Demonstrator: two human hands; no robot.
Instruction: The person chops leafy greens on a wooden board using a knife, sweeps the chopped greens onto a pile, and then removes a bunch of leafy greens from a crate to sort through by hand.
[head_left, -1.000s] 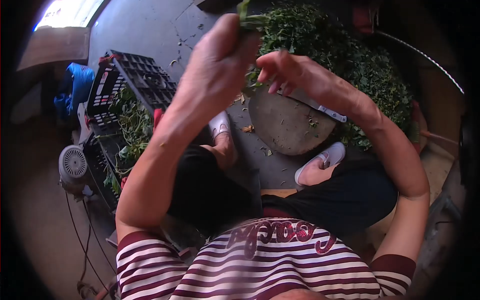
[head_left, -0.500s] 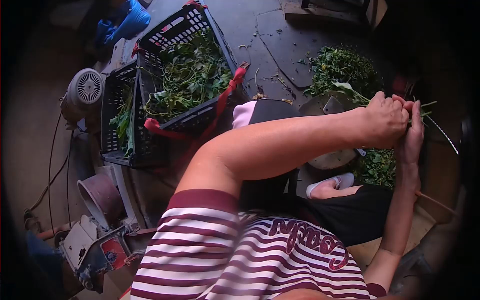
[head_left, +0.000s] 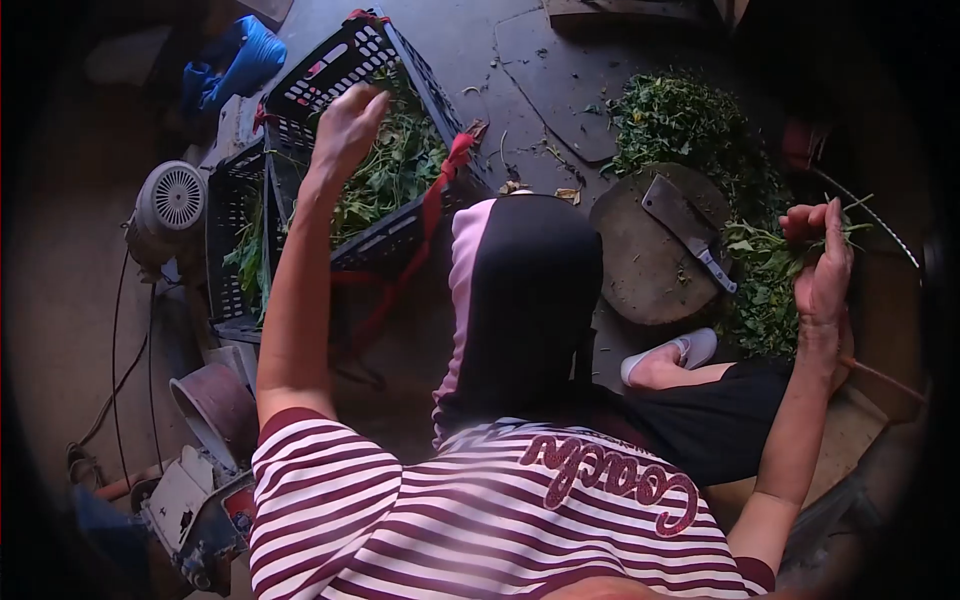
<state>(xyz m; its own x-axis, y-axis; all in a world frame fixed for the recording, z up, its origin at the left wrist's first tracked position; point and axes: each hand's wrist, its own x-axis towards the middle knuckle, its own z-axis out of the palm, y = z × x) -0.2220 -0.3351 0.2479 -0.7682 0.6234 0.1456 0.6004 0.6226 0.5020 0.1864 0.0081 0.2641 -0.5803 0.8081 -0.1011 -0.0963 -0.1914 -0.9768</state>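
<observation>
My left hand (head_left: 352, 122) is over the black plastic crate (head_left: 425, 80), above leafy green stems (head_left: 395, 170). Its fingers are curled downward, and what they hold, if anything, is hidden. On the right side, my right hand (head_left: 824, 275) is closed around a small bunch of leafy greens (head_left: 765, 243), with stem ends poking out past the fingers. Between the hands, a cleaver (head_left: 680, 218) lies flat on a round wooden chopping block (head_left: 635, 265). Chopped greens (head_left: 675, 125) are heaped behind and to the right of the block.
A second black crate (head_left: 225, 200) with greens adjoins the first. Red cloth strips (head_left: 432, 205) are tied to the crate. A motor (head_left: 168, 205) and machine parts (head_left: 190, 500) stand at left. A blue bag (head_left: 240, 65) lies at the back. My foot (head_left: 670, 358) is near the block.
My left hand has left my right hand and swung left over the crate. The right hand keeps the greens. The cleaver and block, partly covered by my arm before, now show.
</observation>
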